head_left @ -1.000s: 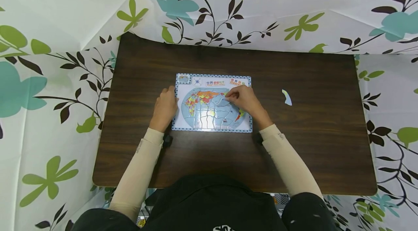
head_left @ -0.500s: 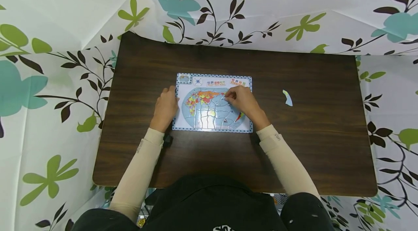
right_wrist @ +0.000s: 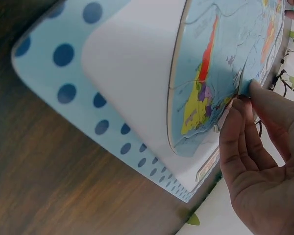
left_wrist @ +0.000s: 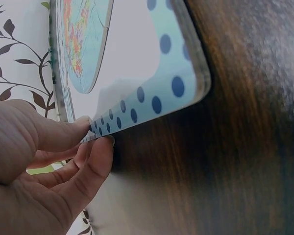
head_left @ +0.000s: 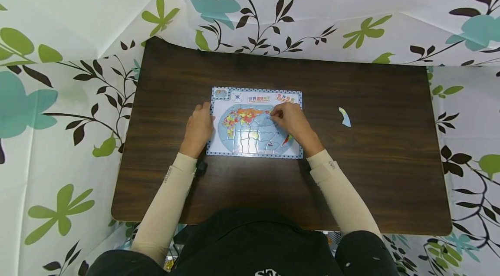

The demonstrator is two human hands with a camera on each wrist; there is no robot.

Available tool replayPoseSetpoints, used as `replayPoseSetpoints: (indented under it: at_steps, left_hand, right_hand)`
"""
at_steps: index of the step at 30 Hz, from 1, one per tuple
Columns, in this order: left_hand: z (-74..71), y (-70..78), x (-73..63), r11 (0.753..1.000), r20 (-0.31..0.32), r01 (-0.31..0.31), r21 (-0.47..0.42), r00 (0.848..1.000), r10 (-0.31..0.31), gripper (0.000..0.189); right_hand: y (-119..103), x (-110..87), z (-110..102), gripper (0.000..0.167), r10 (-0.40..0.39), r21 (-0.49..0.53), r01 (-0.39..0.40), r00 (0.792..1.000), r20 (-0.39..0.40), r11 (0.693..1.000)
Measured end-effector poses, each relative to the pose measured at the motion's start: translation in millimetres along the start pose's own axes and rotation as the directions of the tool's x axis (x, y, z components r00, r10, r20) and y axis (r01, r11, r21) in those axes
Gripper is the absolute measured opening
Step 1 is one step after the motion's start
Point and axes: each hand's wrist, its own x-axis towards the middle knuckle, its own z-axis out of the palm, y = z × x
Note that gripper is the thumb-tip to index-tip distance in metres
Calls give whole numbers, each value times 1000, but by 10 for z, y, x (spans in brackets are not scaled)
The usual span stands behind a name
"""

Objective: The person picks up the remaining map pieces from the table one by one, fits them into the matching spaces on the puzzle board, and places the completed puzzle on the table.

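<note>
A world map jigsaw puzzle in a white tray with a blue polka-dot border lies flat on the table. My left hand pinches the tray's left edge; in the left wrist view the thumb is on top and fingertips are beneath. Over the map's upper right, my right hand pinches a blue puzzle piece between thumb and fingers. That piece is tilted up from the map surface in the right wrist view, and partly hidden by the fingertips. Fitted pieces cover most of the oval map.
One loose curved puzzle piece, pale blue with a yellow-green tip, lies on the dark wood table to the right of the tray. A white cloth with leaf patterns hangs around the table's back and sides.
My right hand has shifted very slightly left at the same part of the map, still pinching the piece. My left hand stays on the tray's edge.
</note>
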Motion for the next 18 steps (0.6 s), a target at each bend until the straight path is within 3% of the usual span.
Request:
replayPoseSetpoints:
  at_steps: [11,18]
  left_hand:
    - [15,7,20,1000,1,-4,1,1000,4,46]
    - [16,4,6,1000,-5,-1,1,1000,1,46]
  right_hand:
    - [-44,0,38,13,-27,-137,23,999,-32,990]
    - [25,-31,-21,17,6,-85,-11,998,-58,996]
